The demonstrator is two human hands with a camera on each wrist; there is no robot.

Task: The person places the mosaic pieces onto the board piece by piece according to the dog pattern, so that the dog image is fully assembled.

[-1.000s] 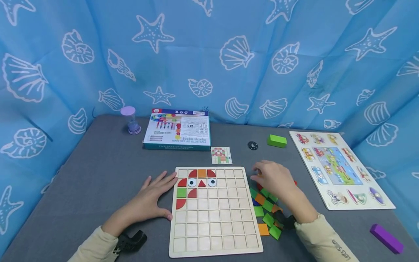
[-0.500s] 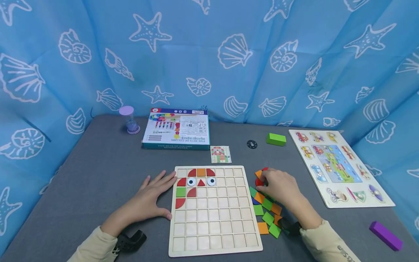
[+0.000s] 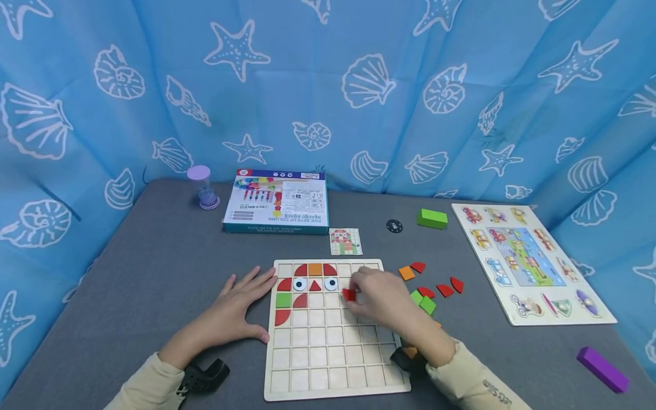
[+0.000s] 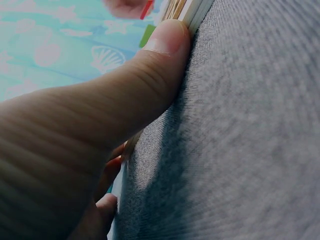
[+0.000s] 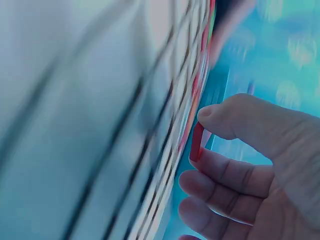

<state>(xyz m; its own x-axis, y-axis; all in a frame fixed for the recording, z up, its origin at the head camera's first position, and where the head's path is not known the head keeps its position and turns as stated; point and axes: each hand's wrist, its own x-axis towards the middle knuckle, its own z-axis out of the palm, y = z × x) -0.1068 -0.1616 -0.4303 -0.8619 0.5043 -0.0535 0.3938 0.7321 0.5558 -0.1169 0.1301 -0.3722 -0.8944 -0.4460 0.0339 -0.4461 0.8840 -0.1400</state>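
Observation:
A wooden grid board (image 3: 328,359) lies flat on the grey table, with red, orange and green tiles and two eye discs (image 3: 299,284) in its upper left cells. Spread along the board's left edge, my left hand (image 3: 230,313) touches it with fingertips and thumb. My right hand (image 3: 381,296) is over the board's upper right part and pinches a red quarter-circle tile (image 3: 349,294) between thumb and index finger. In the right wrist view that red tile (image 5: 197,142) is seen edge-on, apart from the grid. Behind the board lies a small pattern card (image 3: 345,242).
Loose red tiles (image 3: 445,290), green tiles (image 3: 427,305) and an orange tile (image 3: 406,273) lie right of the board, partly hidden by my right arm. Around stand a box (image 3: 277,205), hourglass (image 3: 205,188), green block (image 3: 432,218), black disc (image 3: 394,226), picture puzzle (image 3: 533,267) and purple block (image 3: 603,369).
My right hand has picked a red tile from the loose pile and moved left with it over the board. The left hand has stayed at the board's edge.

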